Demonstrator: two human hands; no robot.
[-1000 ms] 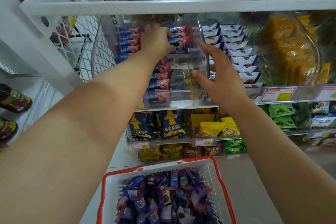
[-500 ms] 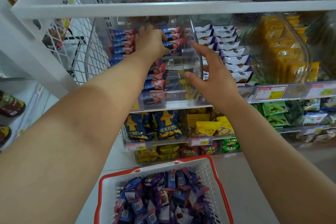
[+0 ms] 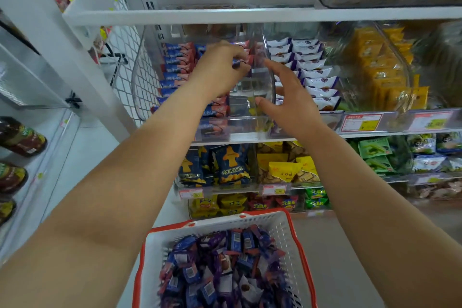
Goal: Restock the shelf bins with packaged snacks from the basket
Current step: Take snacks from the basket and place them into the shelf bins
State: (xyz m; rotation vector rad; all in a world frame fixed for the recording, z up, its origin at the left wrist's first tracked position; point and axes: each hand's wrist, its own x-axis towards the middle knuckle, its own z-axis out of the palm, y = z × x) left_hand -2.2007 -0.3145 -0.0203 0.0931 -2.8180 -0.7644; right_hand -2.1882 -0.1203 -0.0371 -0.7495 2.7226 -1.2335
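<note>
My one camera sits on the head, close to the shelf (image 3: pixel 250 14), looking forward and down; the basket (image 3: pixel 287 227) lies below the shelf, nearest me.

Clear bin (image 3: pixel 265 117) on the shelf: left row packed w/ blue-red snack packs (image 3: pixel 175 67), right half open toward the front. Shelf board (image 3: pixel 250 14) sits low over the bin, tight overhead gap. Left hand (image 3: pixel 220 67) fills the bin's back; right hand (image 3: pixel 292 100) at its right wall. Basket (image 3: pixel 287 227) below, open-topped.
</note>
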